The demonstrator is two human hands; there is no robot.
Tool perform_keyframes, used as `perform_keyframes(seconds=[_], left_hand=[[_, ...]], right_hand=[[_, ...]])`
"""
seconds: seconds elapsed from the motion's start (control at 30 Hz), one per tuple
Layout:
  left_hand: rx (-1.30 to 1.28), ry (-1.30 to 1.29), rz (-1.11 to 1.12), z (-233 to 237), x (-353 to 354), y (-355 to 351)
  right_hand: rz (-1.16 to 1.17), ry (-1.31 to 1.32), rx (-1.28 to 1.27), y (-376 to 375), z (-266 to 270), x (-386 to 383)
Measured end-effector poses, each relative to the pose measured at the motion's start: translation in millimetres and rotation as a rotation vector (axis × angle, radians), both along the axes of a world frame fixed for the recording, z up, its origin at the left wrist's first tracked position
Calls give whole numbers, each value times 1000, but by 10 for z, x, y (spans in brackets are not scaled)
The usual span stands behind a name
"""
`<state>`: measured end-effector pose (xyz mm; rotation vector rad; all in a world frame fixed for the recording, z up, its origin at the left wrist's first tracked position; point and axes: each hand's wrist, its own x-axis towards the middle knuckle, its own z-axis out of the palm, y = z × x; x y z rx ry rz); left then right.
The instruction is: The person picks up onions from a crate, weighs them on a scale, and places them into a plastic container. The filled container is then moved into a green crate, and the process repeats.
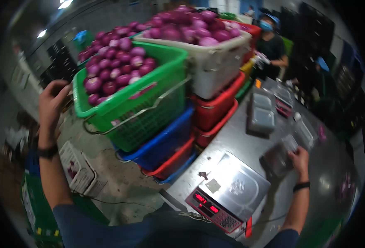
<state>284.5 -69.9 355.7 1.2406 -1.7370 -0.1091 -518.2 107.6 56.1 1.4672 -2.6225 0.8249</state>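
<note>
My left hand (53, 100) is raised at the left corner of a green basket (139, 103), fingers bent and their tips right by its rim; what they hold, if anything, is hidden. Red onions (115, 68), peeled and shiny, are heaped in this basket. Over the metal table, my right hand (300, 159) has its fingers closed on the edge of a clear plastic container (277, 159). Left of that hand, a digital scale (236, 186) with a steel plate shows lit red digits. A small pale square and a dark scrap lie on or beside its plate.
Red and blue crates (162, 142) stand stacked under the green basket. Behind, a white crate (219, 62) holds more onions. Clear containers (262, 113) and a second scale (284, 107) are farther along the metal table (209, 163). A masked person (269, 45) in gloves stands beyond.
</note>
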Motion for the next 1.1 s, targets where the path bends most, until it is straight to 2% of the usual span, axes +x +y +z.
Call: perform_keyframes(seconds=[0.03, 0.1, 0.2, 0.27, 0.3, 0.33, 0.37, 0.43, 0.53, 0.57, 0.63, 0.67, 0.77, 0.83, 0.87, 0.97, 1.03, 1.1], left_hand=[[26, -6, 15, 41, 79, -114], [11, -51, 20, 14, 260, -442], [81, -188, 123, 10, 608, -1026], [66, -291, 183, -13, 785, -1414], [29, -368, 226, -7, 852, -1594], [53, -331, 212, -58, 1001, -1869], [85, -386, 231, -74, 1076, -2063], [151, -496, 265, -114, 1141, -2406], [228, -581, 196, -224, 1292, -2927], [243, -608, 164, -286, 1331, -3085], [265, -615, 107, -359, 1358, -3268], [257, -623, 86, -377, 1300, -3255], [233, -686, 88, -394, 1192, -3304], [177, -734, 85, -318, 1133, -3222], [122, -629, 116, -341, 1142, -3274], [234, -103, -138, -120, 986, -3220], [427, 59, -506, 176, 768, -2862], [330, 33, -772, 373, 379, -2435]], right_hand=[[-12, -123, -89, -10, 23, 34], [-170, -145, -148, -40, 90, 192], [-59, 537, -304, 20, -37, 584], [63, 324, -113, 155, -225, 1006], [172, 265, -78, 235, -180, 1462], [201, 134, -3, 335, -383, 1756], [215, -20, 139, 389, -295, 2215], [324, 22, 417, 479, -391, 2789], [160, -77, 380, 519, -602, 3348], [175, -82, 373, 531, -593, 3470], [209, -91, 360, 441, -229, 3760], [195, -227, 423, 382, -84, 3818], [65, -345, 289, 170, 358, 4023], [140, -277, 120, 57, 473, 3996], [155, -254, 15, -49, 600, 4022], [203, -226, -217, -411, 1125, 4171], [252, -199, -399, -743, 1467, 4293], [361, -184, -611, -1107, 1767, 4486]])
